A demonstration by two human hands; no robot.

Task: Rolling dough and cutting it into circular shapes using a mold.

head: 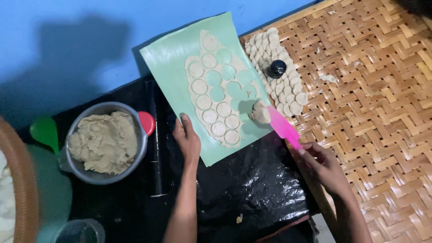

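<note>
The right hand [320,164], in the lower right of the frame, is gripping the handle end of a pink spatula [282,127], fingers closed around it, and the tool's long axis is running diagonally up and to the left from that hand toward the centre of the picture. At its far tip a lump of dough [260,112] is sitting on the blade, just over the right edge of the green sheet [171,63]. The left hand [188,140] is lying flat and open on the sheet's lower left edge, fingers pointing up the frame, pressing the sheet down and holding nothing. So the lump lies above and left of the right hand, and to the right of the left hand (the right hand is the one joined to it by the tool). The rolled dough with cut rounds [218,108] is filling the sheet between the two hands, finished dough discs [281,76] are lying on the woven mat [382,99] at upper right, and a bowl of dough [104,143] is sitting at lower left
</note>
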